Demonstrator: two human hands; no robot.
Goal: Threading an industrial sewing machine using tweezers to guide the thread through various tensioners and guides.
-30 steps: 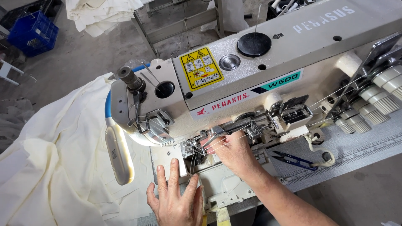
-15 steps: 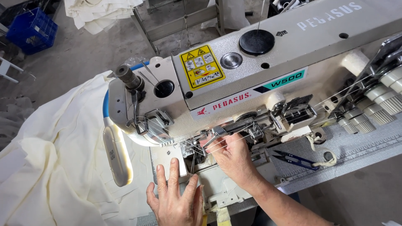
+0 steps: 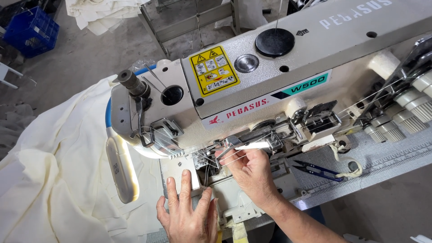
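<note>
- Your left hand (image 3: 188, 215) is lying flat with its fingers spread on the pale bed plate (image 3: 176, 167) of the grey-and-cream industrial sewing machine (image 3: 270, 76), fingertips pointing toward the needle area.
- Your right hand (image 3: 252, 170) is reaching in under the machine's arm, thumb and forefinger pressed together — they are pinching fine white thread (image 3: 225, 158) that is running across the metal thread guides (image 3: 252, 141).
- The thread is sitting just right of the needle area, stretched between your fingertips and the guides; its far end is too fine to follow.
- A heap of cream-coloured fabric (image 3: 49, 180) is spilling off to the left of the machine, well apart from both hands.
- A long white lamp bar (image 3: 120, 168) is hanging beside the machine head, between the fabric and your left hand.
- Small dark blue thread snips (image 3: 317, 170) are lying on the grey counter (image 3: 391, 155) — near your right wrist, not touching it.
- A blue plastic crate (image 3: 29, 32) is standing on the floor at the upper left.
</note>
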